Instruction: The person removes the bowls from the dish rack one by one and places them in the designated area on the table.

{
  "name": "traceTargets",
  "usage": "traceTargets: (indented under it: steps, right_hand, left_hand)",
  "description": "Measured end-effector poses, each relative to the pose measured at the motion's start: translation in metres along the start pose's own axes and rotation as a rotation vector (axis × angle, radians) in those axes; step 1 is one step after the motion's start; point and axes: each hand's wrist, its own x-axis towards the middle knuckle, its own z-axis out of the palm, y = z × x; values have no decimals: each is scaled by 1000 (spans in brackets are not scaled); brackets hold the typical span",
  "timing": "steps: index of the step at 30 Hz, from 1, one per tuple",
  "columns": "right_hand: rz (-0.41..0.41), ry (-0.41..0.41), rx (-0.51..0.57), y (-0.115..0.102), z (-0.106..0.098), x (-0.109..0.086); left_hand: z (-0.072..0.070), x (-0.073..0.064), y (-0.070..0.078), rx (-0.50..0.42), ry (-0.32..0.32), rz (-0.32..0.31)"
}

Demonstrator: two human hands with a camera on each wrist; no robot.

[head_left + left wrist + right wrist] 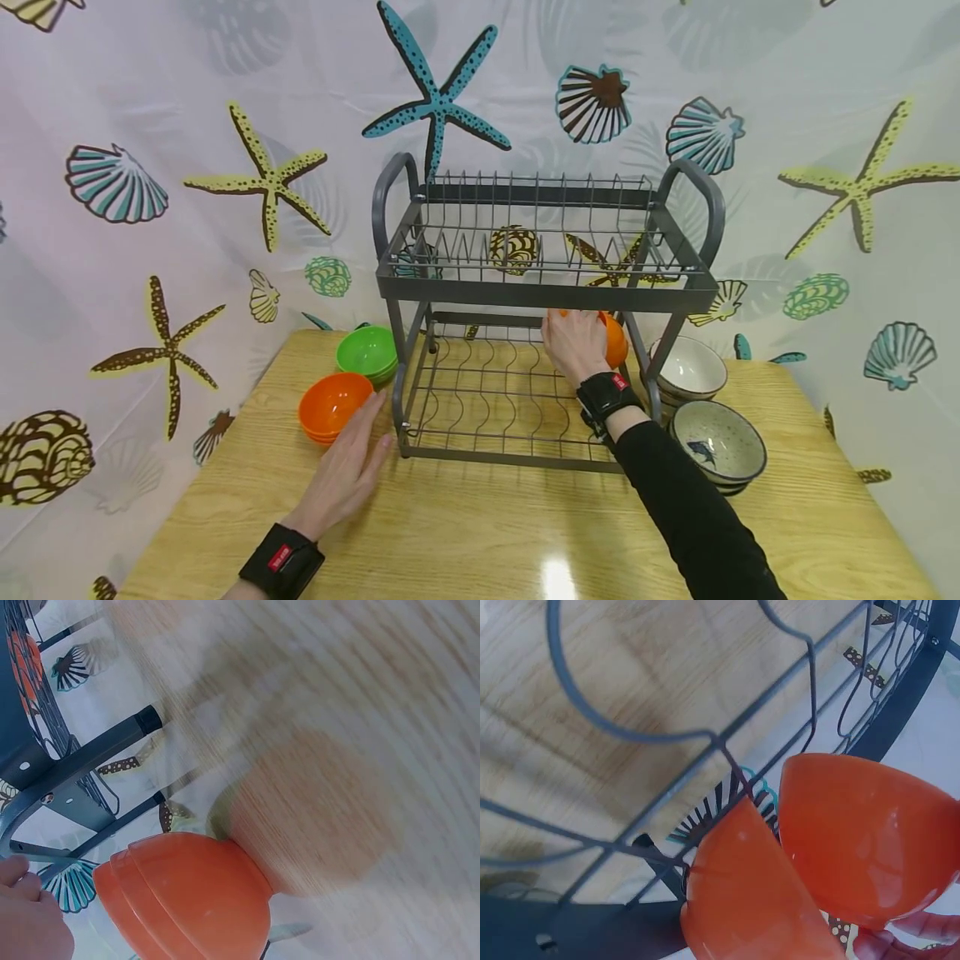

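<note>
My right hand (577, 343) reaches into the lower tier of a dark two-tier dish rack (517, 458). It grips an orange bowl (866, 832) by its edge, with fingertips showing at that bowl's lower side in the right wrist view. Right beside it, a second orange bowl (750, 892) stands tilted on its side against the wires at the rack's right end. The left hand (341, 471) has straight fingers and lies next to a stack of orange bowls (333, 406), near the rack's left front foot. Whether it touches the stack, I cannot tell.
Green bowls (367, 352) are stacked behind the orange stack, left of the rack. On the right stand stacked white bowls (690, 367) and speckled bowls (720, 442). The rack's upper tier (547, 296) overhangs the right hand. A patterned curtain (480, 75) hangs behind the wooden table (480, 533).
</note>
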Motion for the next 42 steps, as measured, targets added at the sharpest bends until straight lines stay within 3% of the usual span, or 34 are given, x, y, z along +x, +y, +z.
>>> traceTargets:
  steps: [3, 7, 14, 21, 30, 35, 42]
  right_hand:
    - [-40, 92, 5, 4, -1, 1]
    - [-90, 149, 23, 7, -5, 2]
    - [-119, 111, 48, 12, -14, 3]
    - [-62, 101, 242, 18, -23, -3]
    - [61, -77, 559, 21, -30, -15]
    - [161, -197, 689, 23, -35, -23]
    - [228, -278, 816, 20, -40, -37]
  left_hand:
    - [0, 0, 1, 13, 29, 29]
    - [2, 2, 1, 23, 88, 100]
    - [6, 6, 4, 1, 184, 253]
    - [4, 10, 9, -14, 172, 293]
    - [5, 18, 24, -12, 159, 330]
    - [6, 23, 32, -12, 163, 346]
    - [9, 31, 43, -8, 143, 365]
